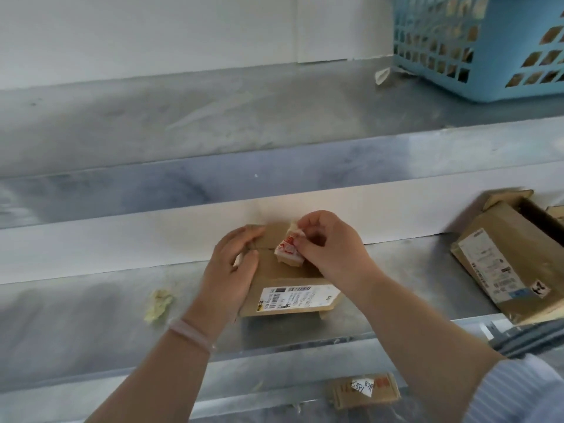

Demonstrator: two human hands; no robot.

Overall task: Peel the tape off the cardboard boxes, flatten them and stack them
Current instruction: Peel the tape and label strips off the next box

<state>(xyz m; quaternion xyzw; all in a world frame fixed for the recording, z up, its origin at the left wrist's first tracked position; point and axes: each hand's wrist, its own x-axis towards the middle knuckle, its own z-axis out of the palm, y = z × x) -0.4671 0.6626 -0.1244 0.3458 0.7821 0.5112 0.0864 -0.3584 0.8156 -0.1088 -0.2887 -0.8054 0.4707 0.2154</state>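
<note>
On the step, left hand (pixel 235 264) presses the box (pixel 290 288); right hand (pixel 329 242) pinches crumpled tape (pixel 288 250). Blue basket (pixel 479 47) sits well apart.

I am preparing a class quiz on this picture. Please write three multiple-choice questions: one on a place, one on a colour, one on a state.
1. Where does the basket stand?
A. on a higher step, far right
B. on the lowest step
C. on a chair

2. What colour is the basket?
A. red
B. blue
C. black

3. What does the right hand do?
A. hangs idle
B. pinches the tape
C. holds the basket

Key: 1 A, it stands at the top right, steps above the box; 2 B, its walls are light blue; 3 B, its fingertips pinch the crumpled tape over the box.
</note>
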